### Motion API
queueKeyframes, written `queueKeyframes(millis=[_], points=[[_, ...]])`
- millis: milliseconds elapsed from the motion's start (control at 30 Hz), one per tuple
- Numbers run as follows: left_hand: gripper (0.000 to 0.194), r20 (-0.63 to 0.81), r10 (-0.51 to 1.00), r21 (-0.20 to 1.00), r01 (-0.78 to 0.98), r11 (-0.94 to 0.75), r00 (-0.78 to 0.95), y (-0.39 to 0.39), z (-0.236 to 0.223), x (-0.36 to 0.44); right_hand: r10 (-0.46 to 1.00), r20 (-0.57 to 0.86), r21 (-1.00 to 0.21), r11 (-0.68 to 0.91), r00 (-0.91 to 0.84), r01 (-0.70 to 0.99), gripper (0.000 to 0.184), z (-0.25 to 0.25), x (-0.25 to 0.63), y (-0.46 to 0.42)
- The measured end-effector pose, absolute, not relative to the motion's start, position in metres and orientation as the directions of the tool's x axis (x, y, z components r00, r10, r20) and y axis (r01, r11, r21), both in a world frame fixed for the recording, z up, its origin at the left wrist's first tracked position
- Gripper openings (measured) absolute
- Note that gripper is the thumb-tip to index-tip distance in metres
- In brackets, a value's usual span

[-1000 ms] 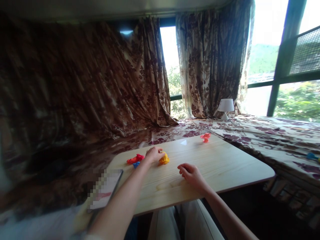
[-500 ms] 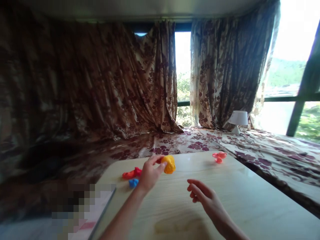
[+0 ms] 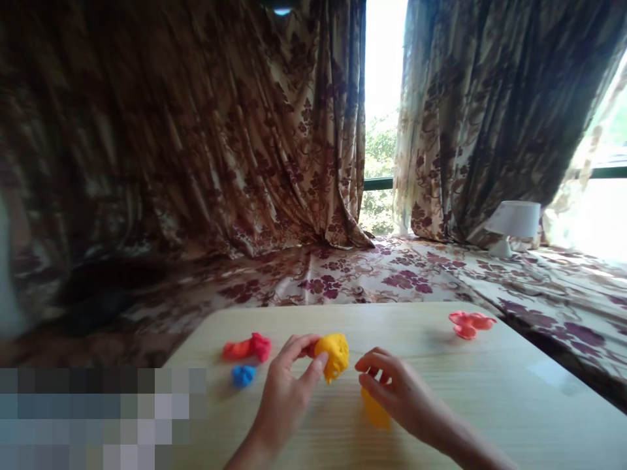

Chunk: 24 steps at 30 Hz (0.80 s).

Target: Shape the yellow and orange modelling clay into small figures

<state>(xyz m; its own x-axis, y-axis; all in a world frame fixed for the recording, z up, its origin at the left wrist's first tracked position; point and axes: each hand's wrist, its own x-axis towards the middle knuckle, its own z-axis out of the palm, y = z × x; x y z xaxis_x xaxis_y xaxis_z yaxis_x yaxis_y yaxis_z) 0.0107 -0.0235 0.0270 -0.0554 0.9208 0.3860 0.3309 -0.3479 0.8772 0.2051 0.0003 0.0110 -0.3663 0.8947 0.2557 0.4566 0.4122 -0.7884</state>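
Note:
My left hand pinches a lumpy yellow piece of modelling clay between thumb and fingers, above the table. My right hand is just to its right, apart from the clay, its fingers curved with gaps between them. A second yellow piece shows below the right hand, blurred and partly covered by it; whether it touches the hand or the table I cannot tell. Left of my left hand lie a red-orange lump of clay and a small blue lump.
Some pink-red, rounded pieces rest toward the back right of the pale wooden table. Beyond it, a white lamp stands on flower-patterned cloth. Patterned curtains hang behind. The lower left corner is pixelated.
My left hand and the yellow clay have come lower in the picture. The right hand has drawn closer to the clay, and a second yellow piece has appeared under it. The camera view has shifted.

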Motion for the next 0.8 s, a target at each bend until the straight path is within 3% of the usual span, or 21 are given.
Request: queueKeyframes(millis=[167, 267, 367, 433, 500, 600, 700, 800], points=[[0.025, 0.31, 0.945, 0.921, 0.279, -0.271, -0.107, -0.024, 0.011, 0.0, 0.914, 0.136, -0.829, 0.316, -0.381, 0.462, 0.037, 0.025, 0.223, -0.002], [0.026, 0.301, 0.944, 0.926, 0.276, -0.256, -0.136, -0.025, 0.01, -0.001, 0.92, 0.033, -0.809, 0.254, -0.391, 0.53, 0.033, 0.031, 0.238, -0.006], [0.028, 0.277, 0.948, 0.944, 0.227, -0.239, -0.155, -0.026, 0.014, 0.0, 0.911, 0.016, -0.707, 0.301, -0.411, 0.64, 0.021, 0.032, 0.24, -0.01], [0.029, 0.252, 0.953, 0.96, 0.166, -0.225, -0.167, -0.026, 0.017, 0.002, 0.887, 0.068, -0.648, 0.387, -0.456, 0.656, 0.012, 0.03, 0.232, -0.009], [0.03, 0.242, 0.951, 0.968, 0.12, -0.221, -0.194, -0.025, 0.019, 0.003, 0.84, 0.208, -0.574, 0.519, -0.5, 0.633, 0.019, 0.027, 0.22, -0.004], [0.031, 0.252, 0.937, 0.967, 0.095, -0.235, -0.244, -0.024, 0.021, 0.003, 0.704, 0.45, -0.333, 0.703, -0.549, 0.628, 0.024, 0.021, 0.201, 0.004], [0.033, 0.252, 0.929, 0.967, 0.043, -0.249, -0.271, -0.024, 0.018, 0.004, 0.586, 0.475, -0.107, 0.779, -0.656, 0.618, 0.022, 0.011, 0.189, -0.001], [0.034, 0.244, 0.926, 0.963, -0.036, -0.265, -0.287, -0.025, 0.015, 0.008, 0.502, 0.49, -0.043, 0.831, -0.713, 0.555, 0.021, 0.007, 0.19, -0.017]])
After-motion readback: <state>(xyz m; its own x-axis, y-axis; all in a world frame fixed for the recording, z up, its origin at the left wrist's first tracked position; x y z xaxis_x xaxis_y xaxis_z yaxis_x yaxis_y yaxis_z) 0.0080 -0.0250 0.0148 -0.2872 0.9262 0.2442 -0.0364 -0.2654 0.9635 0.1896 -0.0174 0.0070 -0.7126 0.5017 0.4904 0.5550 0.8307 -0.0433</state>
